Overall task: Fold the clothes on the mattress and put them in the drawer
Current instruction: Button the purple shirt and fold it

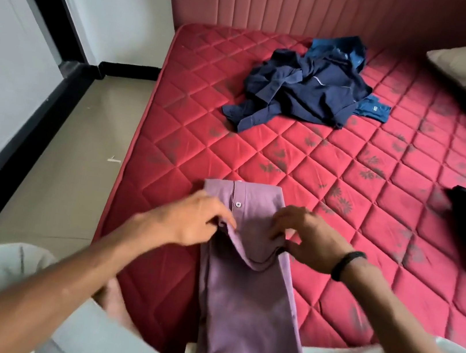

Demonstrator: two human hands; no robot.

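Clearly the folding step is in hand: the mauve cotton button-up garment (pixel 243 283) lies in a long narrow strip near the red quilted mattress's (pixel 332 173) front edge, trailing over the person's lap. The left hand (pixel 189 218) pinches its fabric at the left of a raised crease, and the right hand (pixel 304 235) has a closed grip on the same fold at the right. Next, probably, the fold must be carried over squarely. A crumpled navy pile of clothes (pixel 302 87) waits toward the head edge; no drawer shows.
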